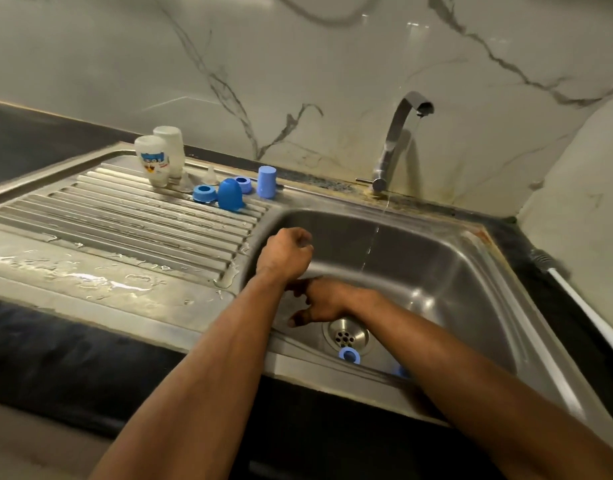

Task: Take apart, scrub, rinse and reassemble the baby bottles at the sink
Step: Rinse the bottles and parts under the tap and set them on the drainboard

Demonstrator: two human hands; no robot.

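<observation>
Two milky baby bottles (152, 160) (170, 150) stand upside down on the steel drainboard (90, 216). Beside them are clear teats (211, 174), two blue collar rings (204, 194) (243, 184) and two blue caps (230, 198) (267, 181). Another blue ring (349, 355) lies in the sink basin (454, 271) by the drain (348, 336), and a further blue piece (400, 371) is partly hidden by my right forearm. My left hand (287, 251) is curled into a fist above the basin's left side, with nothing visible in it. My right hand (318, 303) touches my left wrist with spread fingers.
The tap (398, 133) at the back runs a thin stream of water into the basin. Puddles of water lie on the near drainboard. A white-handled brush (575, 299) lies on the dark counter to the right. Marble wall tiles stand behind.
</observation>
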